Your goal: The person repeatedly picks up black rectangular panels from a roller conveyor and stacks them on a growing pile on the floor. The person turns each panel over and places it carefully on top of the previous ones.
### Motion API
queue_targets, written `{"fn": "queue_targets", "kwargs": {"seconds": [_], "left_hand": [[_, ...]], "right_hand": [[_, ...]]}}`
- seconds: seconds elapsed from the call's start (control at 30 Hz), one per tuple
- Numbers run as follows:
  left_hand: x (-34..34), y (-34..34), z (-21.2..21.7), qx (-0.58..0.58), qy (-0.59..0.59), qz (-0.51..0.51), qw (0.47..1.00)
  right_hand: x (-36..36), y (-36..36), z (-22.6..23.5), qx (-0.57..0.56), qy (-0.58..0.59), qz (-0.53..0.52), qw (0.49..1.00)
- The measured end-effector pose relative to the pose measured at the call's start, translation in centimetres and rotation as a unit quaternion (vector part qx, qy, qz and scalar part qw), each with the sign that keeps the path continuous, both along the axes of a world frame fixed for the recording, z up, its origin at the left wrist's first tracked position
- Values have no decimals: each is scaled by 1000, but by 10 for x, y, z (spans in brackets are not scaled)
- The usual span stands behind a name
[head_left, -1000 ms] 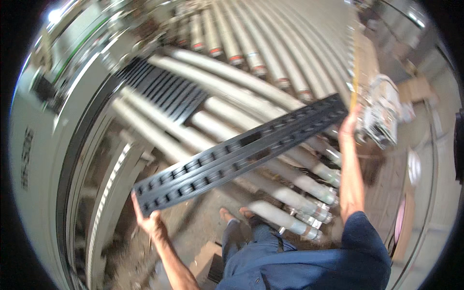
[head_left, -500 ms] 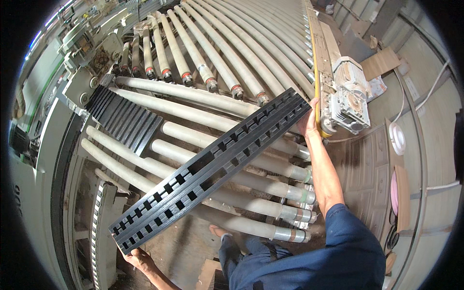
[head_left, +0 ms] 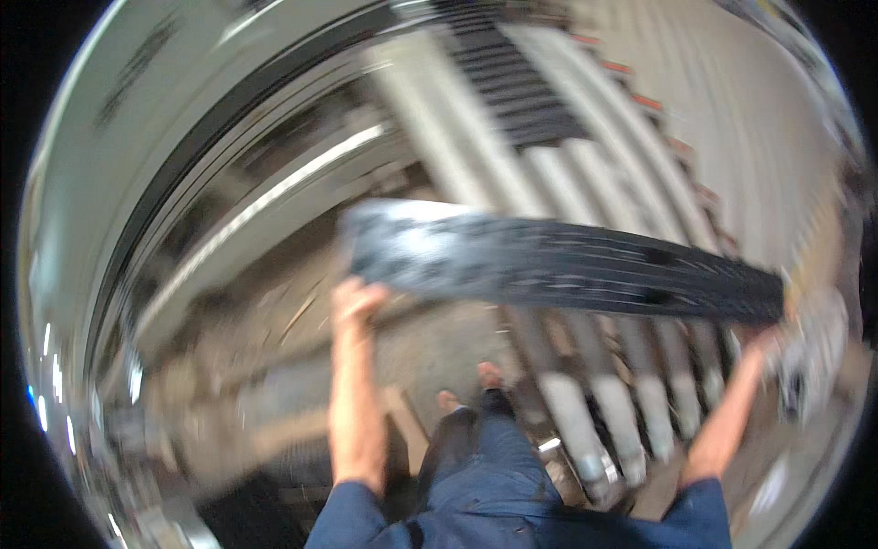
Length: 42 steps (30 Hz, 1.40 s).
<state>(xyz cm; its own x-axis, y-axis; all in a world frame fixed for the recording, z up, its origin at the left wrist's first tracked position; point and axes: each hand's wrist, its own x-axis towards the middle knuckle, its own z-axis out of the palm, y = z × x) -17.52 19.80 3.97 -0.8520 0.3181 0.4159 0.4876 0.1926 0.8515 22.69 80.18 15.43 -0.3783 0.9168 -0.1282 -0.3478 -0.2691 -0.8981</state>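
My left hand is gripping the left end of the long black slotted panel, I'm holding it level above the pale rollers and my feet, and my right hand is gripping its blurred right end.

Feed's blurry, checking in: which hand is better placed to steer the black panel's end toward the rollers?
Right, probably. The right hand holds the black panel end above the rollers; the left hand grips over bare floor.
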Motion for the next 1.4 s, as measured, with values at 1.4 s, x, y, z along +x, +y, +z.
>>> {"fn": "queue_targets", "kwargs": {"seconds": [1.4], "left_hand": [[954,-39,192,413,-161,887,129]], "right_hand": [[-99,-866,-76,130,-284,936,162]]}}
